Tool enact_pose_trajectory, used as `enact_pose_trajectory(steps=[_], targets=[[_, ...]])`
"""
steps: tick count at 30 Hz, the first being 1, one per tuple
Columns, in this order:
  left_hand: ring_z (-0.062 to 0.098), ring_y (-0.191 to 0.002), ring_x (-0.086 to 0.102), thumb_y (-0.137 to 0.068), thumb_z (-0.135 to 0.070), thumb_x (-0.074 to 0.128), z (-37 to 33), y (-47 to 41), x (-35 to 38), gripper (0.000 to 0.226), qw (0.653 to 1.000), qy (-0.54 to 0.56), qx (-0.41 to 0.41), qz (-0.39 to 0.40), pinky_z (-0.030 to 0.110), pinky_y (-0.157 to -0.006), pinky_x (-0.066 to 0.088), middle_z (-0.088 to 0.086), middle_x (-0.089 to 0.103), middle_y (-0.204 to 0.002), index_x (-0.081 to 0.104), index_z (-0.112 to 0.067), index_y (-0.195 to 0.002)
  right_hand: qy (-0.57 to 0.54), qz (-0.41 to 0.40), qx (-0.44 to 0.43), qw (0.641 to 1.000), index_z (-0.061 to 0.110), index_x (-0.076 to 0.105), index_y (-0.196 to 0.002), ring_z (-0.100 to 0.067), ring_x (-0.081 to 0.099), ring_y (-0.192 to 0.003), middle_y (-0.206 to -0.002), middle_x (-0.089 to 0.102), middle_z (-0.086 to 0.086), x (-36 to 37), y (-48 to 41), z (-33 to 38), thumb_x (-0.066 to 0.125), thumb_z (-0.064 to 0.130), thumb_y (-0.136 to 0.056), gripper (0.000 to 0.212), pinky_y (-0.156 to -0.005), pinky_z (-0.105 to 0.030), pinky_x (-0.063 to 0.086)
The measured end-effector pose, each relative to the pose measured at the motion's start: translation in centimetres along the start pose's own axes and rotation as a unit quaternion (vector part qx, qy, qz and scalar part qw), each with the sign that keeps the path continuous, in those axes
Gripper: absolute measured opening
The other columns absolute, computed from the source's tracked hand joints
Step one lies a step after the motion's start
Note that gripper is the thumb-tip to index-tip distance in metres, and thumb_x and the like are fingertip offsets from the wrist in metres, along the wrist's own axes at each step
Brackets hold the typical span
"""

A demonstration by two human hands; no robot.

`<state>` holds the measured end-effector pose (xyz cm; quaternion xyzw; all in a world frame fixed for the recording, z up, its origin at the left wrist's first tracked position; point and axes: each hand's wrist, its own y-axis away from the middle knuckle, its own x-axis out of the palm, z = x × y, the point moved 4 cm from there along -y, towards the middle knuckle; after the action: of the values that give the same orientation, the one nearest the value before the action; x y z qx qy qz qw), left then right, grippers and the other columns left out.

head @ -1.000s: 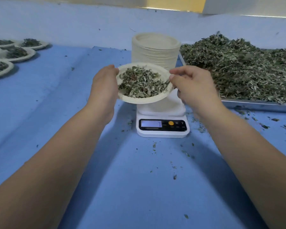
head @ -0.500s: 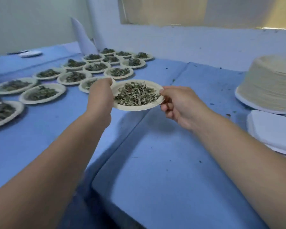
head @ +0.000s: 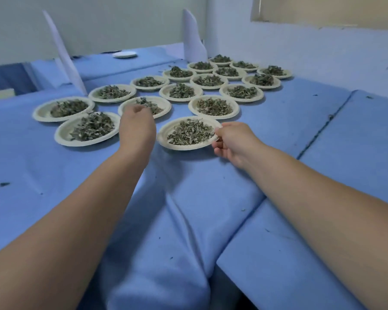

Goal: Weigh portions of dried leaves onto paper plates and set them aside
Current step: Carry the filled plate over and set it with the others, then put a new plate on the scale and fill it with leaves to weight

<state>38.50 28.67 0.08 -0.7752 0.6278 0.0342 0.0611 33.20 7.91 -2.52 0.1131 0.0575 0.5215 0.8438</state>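
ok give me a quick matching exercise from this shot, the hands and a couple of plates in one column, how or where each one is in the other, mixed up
Column one
1. left hand
2. right hand
3. nearest plate
4. empty white plate

Column two
A. far back on the left, nothing on it
B. pinches the rim of a plate
C. grips nothing, fingers loosely curled
D. heaped with dried leaves, closest to the camera

Pairs: 1-C, 2-B, 3-D, 4-A
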Motion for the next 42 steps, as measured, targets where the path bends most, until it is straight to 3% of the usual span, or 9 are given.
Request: enact_pose_trajectory(steps=[11,15,18,23,27,32,36,38,42], targets=[[0.02,-0.121,0.057,-0.097,-0.016,0.044,-1.7,3.3,4.6,0.04,0.986,-0.075,0.117,0.094,0.04,-0.108,0.044,-0.001,0.06,-0.134,0.055,-0.016,-0.135,0.019,0.051,0.036,0.998,0.002,0.054,-0.117,-0.019,0.07,-0.056,-0.093,0.063,-0.017,1.5,-0.8,0.0,0.051,0.009,-0.101,0.018,-0.046,-0.026,0.054],[0.019,-0.124,0.054,-0.097,-0.015,0.046,-3.5,7.4,8.3,0.041,0.957,-0.121,0.223,0.139,0.029,-0.101,0.039,0.002,0.06,-0.136,0.053,-0.014,-0.138,0.055,0.069,-0.012,0.996,0.011,0.068,-0.097,-0.018,0.069,-0.057,-0.078,0.07,-0.011,-1.9,1.8,1.7,0.056,0.01,-0.092,0.014,-0.051,-0.026,0.054],[0.014,-0.127,0.05,-0.098,-0.015,0.042,-5.2,11.4,12.4,0.042,0.943,-0.103,0.256,0.186,0.023,-0.097,0.034,0.002,0.058,-0.14,0.054,-0.014,-0.139,0.045,0.054,-0.052,0.996,0.01,0.071,-0.085,-0.023,0.067,-0.069,-0.074,0.067,-0.011,-5.9,4.1,3.2,0.054,0.006,-0.083,0.017,-0.061,-0.034,0.06],[0.015,-0.128,0.051,-0.1,-0.018,0.041,-8.0,19.1,20.0,0.038,0.932,-0.047,0.252,0.257,0.026,-0.098,0.035,-0.002,0.059,-0.139,0.055,-0.017,-0.136,0.047,-0.031,-0.074,0.996,-0.003,0.071,-0.105,-0.036,0.074,-0.085,-0.1,0.073,-0.026,-16.6,8.4,4.1,0.048,0.002,-0.083,0.032,-0.077,-0.044,0.063],[0.017,-0.129,0.053,-0.1,-0.019,0.042,-9.2,27.1,26.6,0.039,0.898,-0.036,0.27,0.345,0.032,-0.107,0.04,-0.002,0.058,-0.141,0.052,-0.018,-0.138,0.02,-0.107,-0.102,0.989,0.008,0.073,-0.087,-0.026,0.068,-0.072,-0.08,0.071,-0.017,-27.1,13.4,3.1,0.047,0.006,-0.085,0.026,-0.071,-0.041,0.063],[0.019,-0.124,0.055,-0.102,-0.019,0.042,-10.8,37.7,33.0,0.04,0.838,-0.032,0.294,0.458,0.034,-0.108,0.041,0.001,0.057,-0.139,0.054,-0.018,-0.14,-0.053,-0.224,-0.117,0.966,0.01,0.063,-0.108,-0.022,0.069,-0.06,-0.072,0.072,-0.007,-39.7,20.2,1.2,0.052,0.013,-0.097,0.016,-0.052,-0.029,0.054],[0.026,-0.144,0.039,-0.102,-0.013,0.041,-12.9,44.3,35.3,0.043,0.707,-0.116,0.57,0.403,0.031,-0.112,0.029,0.011,0.045,-0.156,0.053,-0.004,-0.142,-0.041,-0.335,-0.133,0.932,0.009,0.064,-0.109,-0.023,0.073,-0.064,-0.083,0.077,-0.008,-47.6,25.8,-0.5,0.051,0.014,-0.1,0.017,-0.049,-0.028,0.054],[0.028,-0.153,0.026,-0.102,-0.012,0.04,-13.3,46.7,36.5,0.049,0.608,-0.159,0.681,0.375,0.031,-0.12,0.016,0.013,0.032,-0.164,0.044,-0.002,-0.149,0.003,-0.408,-0.149,0.901,0.015,0.066,-0.101,-0.02,0.073,-0.063,-0.083,0.077,-0.005,-50.3,28.1,-1.2,0.051,0.012,-0.097,0.015,-0.048,-0.028,0.055],[0.028,-0.151,0.027,-0.1,-0.006,0.045,-15.2,48.4,39.7,0.052,0.587,-0.212,0.698,0.351,0.033,-0.12,0.019,0.013,0.032,-0.163,0.039,-0.005,-0.152,0.288,-0.509,-0.141,0.799,0.025,0.067,-0.096,-0.011,0.065,-0.068,-0.078,0.071,0.007,-54.4,30.8,-1.9,0.057,0.021,-0.093,0.011,-0.056,-0.023,0.048]])
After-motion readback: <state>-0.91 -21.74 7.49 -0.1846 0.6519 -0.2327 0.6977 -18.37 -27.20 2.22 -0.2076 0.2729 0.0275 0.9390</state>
